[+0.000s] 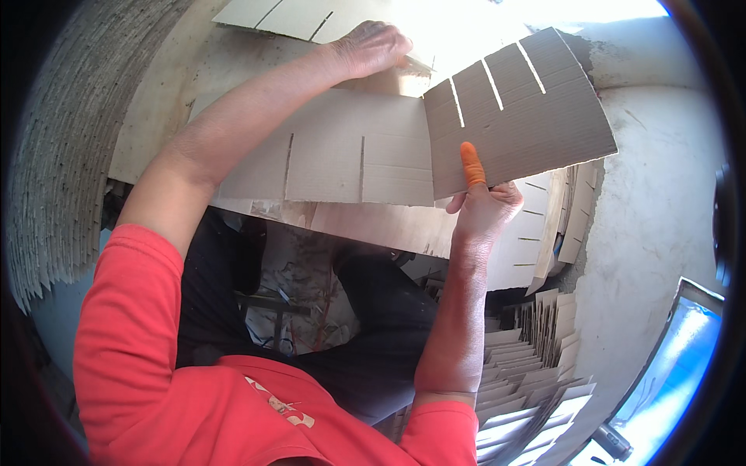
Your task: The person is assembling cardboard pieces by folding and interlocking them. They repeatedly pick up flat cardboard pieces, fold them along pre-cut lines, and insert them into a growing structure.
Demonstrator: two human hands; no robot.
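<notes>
Right hand [488,202]: grips grey-brown rectangular slotted-cardboard panel [528,116]
Left hand [374,48]: curled, left of panel; grip unclear
Panel: likely mid-positioning; next needs steadying

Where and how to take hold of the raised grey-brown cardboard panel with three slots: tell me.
Probably take the raised grey-brown cardboard panel by its lower edge, coming from the near side, as the right grip does. Its three slots run in from the upper edge, so that side would likely flex; the lower edge shows no cuts.
</notes>
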